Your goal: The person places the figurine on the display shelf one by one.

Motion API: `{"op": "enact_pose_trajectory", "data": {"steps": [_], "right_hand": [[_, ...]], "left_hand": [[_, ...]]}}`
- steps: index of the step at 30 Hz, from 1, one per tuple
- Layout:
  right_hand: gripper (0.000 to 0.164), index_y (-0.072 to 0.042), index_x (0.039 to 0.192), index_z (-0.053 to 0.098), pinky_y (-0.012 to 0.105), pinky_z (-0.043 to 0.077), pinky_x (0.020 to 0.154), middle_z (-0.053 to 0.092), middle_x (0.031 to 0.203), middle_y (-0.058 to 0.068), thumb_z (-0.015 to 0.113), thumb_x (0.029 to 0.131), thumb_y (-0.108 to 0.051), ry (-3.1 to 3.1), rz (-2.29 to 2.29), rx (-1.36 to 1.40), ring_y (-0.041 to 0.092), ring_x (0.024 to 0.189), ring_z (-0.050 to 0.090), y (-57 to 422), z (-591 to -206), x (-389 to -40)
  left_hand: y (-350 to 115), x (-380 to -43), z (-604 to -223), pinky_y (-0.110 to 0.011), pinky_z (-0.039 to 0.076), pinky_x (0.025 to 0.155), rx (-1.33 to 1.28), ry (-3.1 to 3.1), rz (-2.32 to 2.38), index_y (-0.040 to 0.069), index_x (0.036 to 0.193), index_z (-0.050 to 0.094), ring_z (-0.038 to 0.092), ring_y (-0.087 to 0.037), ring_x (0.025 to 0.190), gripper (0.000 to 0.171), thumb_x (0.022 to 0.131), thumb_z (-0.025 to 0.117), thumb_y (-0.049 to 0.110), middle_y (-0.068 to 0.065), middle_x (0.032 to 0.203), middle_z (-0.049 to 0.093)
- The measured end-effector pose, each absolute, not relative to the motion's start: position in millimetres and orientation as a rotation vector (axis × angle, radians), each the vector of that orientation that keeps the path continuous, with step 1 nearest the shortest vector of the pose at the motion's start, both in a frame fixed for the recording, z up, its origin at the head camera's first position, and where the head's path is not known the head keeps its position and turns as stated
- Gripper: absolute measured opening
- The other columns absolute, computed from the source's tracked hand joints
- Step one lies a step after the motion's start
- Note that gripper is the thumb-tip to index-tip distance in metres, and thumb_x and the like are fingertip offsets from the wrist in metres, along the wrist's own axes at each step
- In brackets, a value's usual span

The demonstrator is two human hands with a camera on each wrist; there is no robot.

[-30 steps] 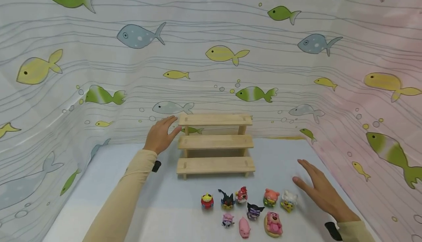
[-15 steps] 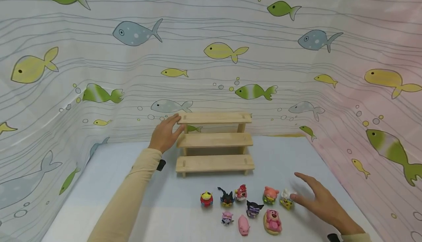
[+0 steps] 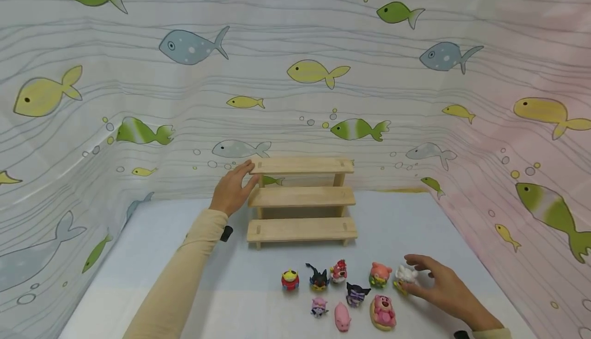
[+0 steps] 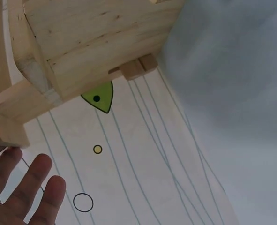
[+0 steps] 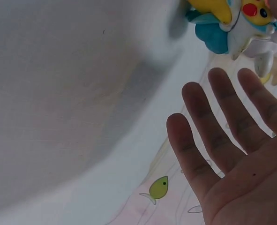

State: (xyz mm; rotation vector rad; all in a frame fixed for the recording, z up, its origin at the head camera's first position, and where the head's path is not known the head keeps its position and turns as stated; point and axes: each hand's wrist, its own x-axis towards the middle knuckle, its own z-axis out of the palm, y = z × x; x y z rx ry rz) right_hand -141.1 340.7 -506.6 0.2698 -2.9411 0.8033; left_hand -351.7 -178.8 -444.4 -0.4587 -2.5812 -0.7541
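A three-tier wooden display stand (image 3: 302,230) stands at the back of the table. My left hand (image 3: 233,187) rests its fingertips at the left end of the top tier. In the left wrist view the fingers (image 4: 29,176) are spread, one tip against the corner of the wood. At right, a small figurine (image 3: 406,274) with a white hood stands on the table. My right hand (image 3: 438,288) reaches around it, thumb near its front and fingers behind. The right wrist view shows the fingers (image 5: 194,105) straight and apart from the yellow, white and turquoise figurine.
Several other figurines stand left of the right hand: a pink-orange one (image 3: 379,275), a pink bear (image 3: 382,312), a black-eared one (image 3: 356,295), a pink pig (image 3: 342,317) and a red-and-yellow one (image 3: 290,280). A fish-printed sheet (image 3: 277,123) hangs behind.
My left hand has moved right to the stand's top tier. The right hand has come down and left, from beside the white-hooded figurine to around it.
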Motion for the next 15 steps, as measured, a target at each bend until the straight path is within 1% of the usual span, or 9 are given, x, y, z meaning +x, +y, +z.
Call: {"op": "enact_pose_trajectory", "data": {"steps": [3, 6, 9, 15], "right_hand": [[0.064, -0.019, 0.128, 0.064, 0.035, 0.054, 0.081, 0.068, 0.116, -0.011, 0.082, 0.08, -0.056, -2.962, 0.821, 0.241, 0.008, 0.1, 0.062, 341.6, -508.5, -141.0], [0.057, -0.021, 0.122, 0.066, 0.032, 0.053, 0.079, 0.068, 0.111, -0.013, 0.083, 0.079, -0.053, -2.972, 0.858, 0.229, 0.005, 0.096, 0.06, 341.4, -509.6, -140.5], [0.054, -0.022, 0.118, 0.067, 0.032, 0.053, 0.078, 0.067, 0.109, -0.012, 0.084, 0.078, -0.054, -2.996, 0.873, 0.196, 0.008, 0.095, 0.059, 340.4, -509.1, -139.8], [0.06, -0.02, 0.118, 0.067, 0.031, 0.053, 0.076, 0.067, 0.11, -0.009, 0.086, 0.074, -0.056, -3.049, 0.863, 0.133, 0.011, 0.094, 0.059, 337.4, -508.7, -140.2]], "left_hand": [[-177.9, -351.1, -446.0, -0.055, 0.035, 0.114, -0.459, -2.584, -0.767, 0.008, 0.146, 0.055, 0.045, -0.035, 0.14, 0.052, 0.106, 0.053, 0.042, -0.007, 0.155, 0.047], [-177.4, -350.1, -446.9, -0.054, 0.035, 0.114, -0.452, -2.583, -0.781, 0.008, 0.147, 0.053, 0.045, -0.034, 0.14, 0.052, 0.106, 0.053, 0.041, -0.007, 0.156, 0.046], [-176.7, -349.2, -448.0, -0.053, 0.035, 0.114, -0.441, -2.59, -0.792, 0.009, 0.148, 0.052, 0.045, -0.034, 0.141, 0.053, 0.106, 0.052, 0.041, -0.006, 0.157, 0.045], [-177.5, -348.7, -446.3, -0.053, 0.035, 0.114, -0.442, -2.606, -0.788, 0.009, 0.149, 0.051, 0.044, -0.035, 0.141, 0.054, 0.106, 0.052, 0.041, -0.006, 0.158, 0.044]]}}
